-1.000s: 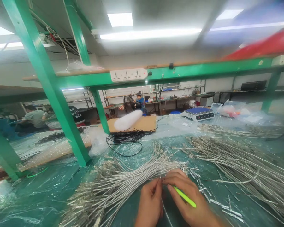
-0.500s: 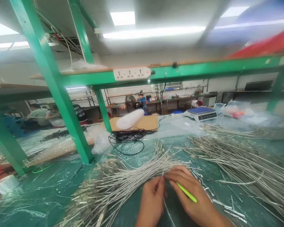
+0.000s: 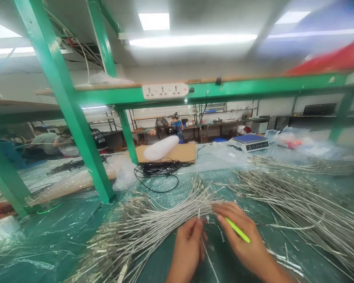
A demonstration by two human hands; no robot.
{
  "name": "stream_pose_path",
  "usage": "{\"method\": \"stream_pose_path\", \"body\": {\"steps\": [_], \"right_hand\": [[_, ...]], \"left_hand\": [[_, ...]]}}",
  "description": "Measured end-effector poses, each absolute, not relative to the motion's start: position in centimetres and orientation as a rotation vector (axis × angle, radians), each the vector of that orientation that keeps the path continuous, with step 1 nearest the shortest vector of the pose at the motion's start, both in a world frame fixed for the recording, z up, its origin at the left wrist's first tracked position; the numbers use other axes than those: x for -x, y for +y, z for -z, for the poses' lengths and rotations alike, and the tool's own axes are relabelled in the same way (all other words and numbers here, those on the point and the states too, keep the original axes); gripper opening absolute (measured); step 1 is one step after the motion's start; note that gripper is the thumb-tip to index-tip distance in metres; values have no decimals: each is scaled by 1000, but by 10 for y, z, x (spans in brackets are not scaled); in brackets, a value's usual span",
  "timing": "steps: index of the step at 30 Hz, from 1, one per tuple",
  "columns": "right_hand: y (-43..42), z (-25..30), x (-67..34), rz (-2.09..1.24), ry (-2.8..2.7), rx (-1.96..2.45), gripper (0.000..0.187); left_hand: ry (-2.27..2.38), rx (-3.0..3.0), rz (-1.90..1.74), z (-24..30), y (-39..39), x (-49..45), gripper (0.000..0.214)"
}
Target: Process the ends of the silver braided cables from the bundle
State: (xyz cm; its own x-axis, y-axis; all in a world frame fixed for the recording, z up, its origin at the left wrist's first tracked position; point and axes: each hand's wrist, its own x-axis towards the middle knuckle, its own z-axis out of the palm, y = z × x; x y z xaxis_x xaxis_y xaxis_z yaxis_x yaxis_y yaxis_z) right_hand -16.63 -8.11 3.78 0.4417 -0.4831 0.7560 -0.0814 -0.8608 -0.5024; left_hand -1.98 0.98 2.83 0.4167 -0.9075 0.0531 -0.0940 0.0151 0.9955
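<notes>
Between the thumb and fingers of my left hand (image 3: 186, 245) is the end of a thin silver cable (image 3: 210, 261). Its tip pokes up above the fingertips, and the rest runs down towards the lower edge. My right hand (image 3: 244, 232), a short way to the right, is closed around a slim lime-green stick-like tool (image 3: 237, 230); the hand hides its working end. Just beyond both hands lies a large bundle of silver braided cables (image 3: 165, 220). Small silver scraps (image 3: 221, 232) lie on the green mat between the hands.
A second heap of silver cables (image 3: 297, 204) spreads at the right. Further back are a weighing scale (image 3: 250, 142), tangled black cables (image 3: 161, 168) and plastic bags (image 3: 306, 143). A green post (image 3: 76, 118) rises at the left, and a power strip (image 3: 165, 90) sits on the crossbeam.
My right hand has drawn away to the right from my left hand, with the green tool still in it. The cable's tip and scraps between the hands now show. The camera view shifted slightly.
</notes>
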Motion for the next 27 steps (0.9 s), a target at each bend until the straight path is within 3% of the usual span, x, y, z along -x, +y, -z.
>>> {"method": "stream_pose_path", "body": {"steps": [6, 27], "right_hand": [[-53, -49, 157, 1155, 246, 2329, 33], [-61, -45, 161, 1262, 356, 2257, 25]], "left_hand": [[-986, -1374, 763, -39, 12, 17, 33], [-852, -1191, 923, -30, 9, 15, 31]]}}
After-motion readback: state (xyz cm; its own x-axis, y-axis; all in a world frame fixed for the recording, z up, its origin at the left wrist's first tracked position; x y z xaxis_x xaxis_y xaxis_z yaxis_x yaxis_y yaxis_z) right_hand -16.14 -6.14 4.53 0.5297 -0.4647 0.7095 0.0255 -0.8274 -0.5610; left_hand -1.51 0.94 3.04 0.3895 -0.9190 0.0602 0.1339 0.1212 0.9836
